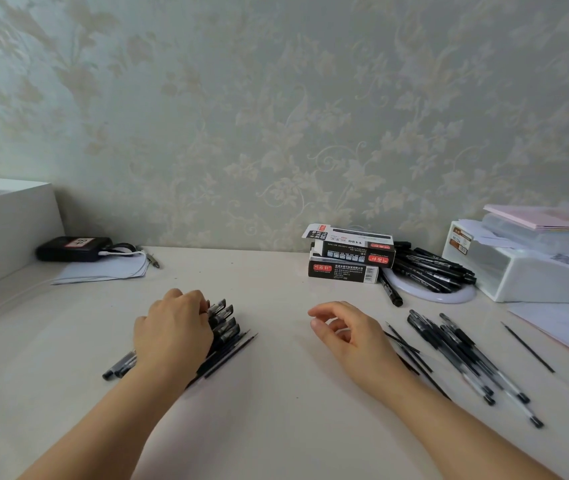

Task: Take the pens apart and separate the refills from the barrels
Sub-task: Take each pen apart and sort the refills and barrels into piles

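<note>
Selection step: left hand (172,332) fingers curl on the pen bundle (222,323); right hand (349,332) loosely curled, empty. Next: isolate one pen.

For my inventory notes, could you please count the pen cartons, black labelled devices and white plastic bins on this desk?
Pen cartons: 2
Black labelled device: 1
White plastic bin: 1
Total: 4
</note>
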{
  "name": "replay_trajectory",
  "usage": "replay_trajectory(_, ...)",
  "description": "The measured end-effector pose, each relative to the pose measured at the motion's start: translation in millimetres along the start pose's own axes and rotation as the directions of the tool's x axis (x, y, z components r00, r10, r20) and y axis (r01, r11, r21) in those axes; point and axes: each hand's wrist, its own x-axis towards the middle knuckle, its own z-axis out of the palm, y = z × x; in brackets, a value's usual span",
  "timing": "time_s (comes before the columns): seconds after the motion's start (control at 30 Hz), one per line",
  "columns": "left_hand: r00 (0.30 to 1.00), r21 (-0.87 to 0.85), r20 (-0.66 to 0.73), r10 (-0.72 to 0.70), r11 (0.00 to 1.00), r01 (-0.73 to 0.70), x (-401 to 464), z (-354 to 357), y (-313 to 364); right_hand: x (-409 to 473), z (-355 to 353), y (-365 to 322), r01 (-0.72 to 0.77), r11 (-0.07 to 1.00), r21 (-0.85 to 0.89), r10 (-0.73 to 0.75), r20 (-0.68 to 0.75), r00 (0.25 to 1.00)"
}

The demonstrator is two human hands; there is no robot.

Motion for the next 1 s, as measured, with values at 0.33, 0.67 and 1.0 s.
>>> replay_trajectory(0.33,0.92,-0.187,-0.108,0.378,0.901,-0.392,-26,5,39,6,-24,0,0.087,0.824,-0.56,-0.158,-0.079,0.984)
replay_trajectory(0.67,0.825,-0.327,-0.01,0.566,0.777,-0.537,-41,20,50,6,-88,32,-0.367,0.577,-0.73,0.117,-0.371,0.921)
replay_trajectory(1.0,0.829,-0.341,0.022,0.559,0.784,-0.519,-39,20,47,6,-83,36,-0.348,0.543,-0.764,0.177,-0.302,0.937)
